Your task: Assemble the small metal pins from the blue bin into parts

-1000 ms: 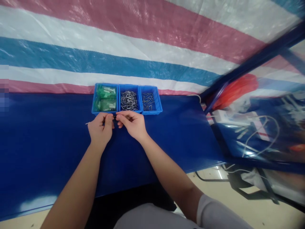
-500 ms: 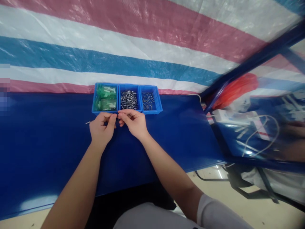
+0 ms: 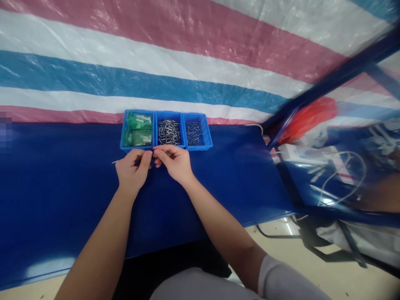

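My left hand point(image 3: 133, 168) and my right hand point(image 3: 173, 162) meet fingertip to fingertip just in front of the bins. Both are closed in a pinch, and whatever is between the fingertips is too small and covered to make out. A thin metal piece point(image 3: 114, 162) pokes out beyond the left edge of my left hand; whether it lies on the table or is held cannot be seen. Behind the hands, a blue bin point(image 3: 123, 139) holds green bags of small pale parts. The middle bin holds a heap of metal pins point(image 3: 169, 131), and the right bin has fewer screw-like pieces point(image 3: 194, 131).
The blue table point(image 3: 62, 187) runs under the bins up to a striped plastic sheet point(image 3: 140, 66). At right stands a dark blue frame post point(image 3: 331, 68). Past it are a red bag point(image 3: 308, 116), a white cable point(image 3: 364, 166) and a blurred arm of another person point(image 3: 383, 193).
The fingertips have drawn slightly closer together, still pinching. The view has shifted a little, and the other person's arm at right has moved.
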A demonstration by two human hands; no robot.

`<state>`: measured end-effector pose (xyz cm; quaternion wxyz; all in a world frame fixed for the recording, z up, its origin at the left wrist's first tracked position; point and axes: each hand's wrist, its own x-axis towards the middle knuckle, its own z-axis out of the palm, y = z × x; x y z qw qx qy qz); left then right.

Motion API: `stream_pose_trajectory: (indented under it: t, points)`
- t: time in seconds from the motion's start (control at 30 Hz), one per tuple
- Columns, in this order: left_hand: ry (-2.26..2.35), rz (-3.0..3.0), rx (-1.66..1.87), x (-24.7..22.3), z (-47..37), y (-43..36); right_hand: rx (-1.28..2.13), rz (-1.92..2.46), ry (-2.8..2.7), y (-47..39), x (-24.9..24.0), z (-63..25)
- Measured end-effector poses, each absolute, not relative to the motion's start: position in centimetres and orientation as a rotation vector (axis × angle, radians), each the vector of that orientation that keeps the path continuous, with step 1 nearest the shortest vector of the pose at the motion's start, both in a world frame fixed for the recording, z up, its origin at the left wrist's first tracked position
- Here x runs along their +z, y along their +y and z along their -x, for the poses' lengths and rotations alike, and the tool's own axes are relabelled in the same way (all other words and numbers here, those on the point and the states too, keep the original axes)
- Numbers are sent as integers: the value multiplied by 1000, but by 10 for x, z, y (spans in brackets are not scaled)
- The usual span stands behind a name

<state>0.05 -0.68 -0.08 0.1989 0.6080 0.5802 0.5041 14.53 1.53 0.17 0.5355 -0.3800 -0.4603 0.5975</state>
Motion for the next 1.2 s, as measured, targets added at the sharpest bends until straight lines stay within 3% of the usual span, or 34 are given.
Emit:
stream_pose_trajectory:
  t: [0.43,0.7,1.2]
  points:
    - [1636,-1712,1445,0,1,-9,1404,915,-1233,10,2,-146]
    - [1603,-1802,1435,-1,5,-7,1191,961,-1443,9,1,-150]
    - [1650,-1981,1411,0,-2,-5,1394,915,-1305,11,2,-150]
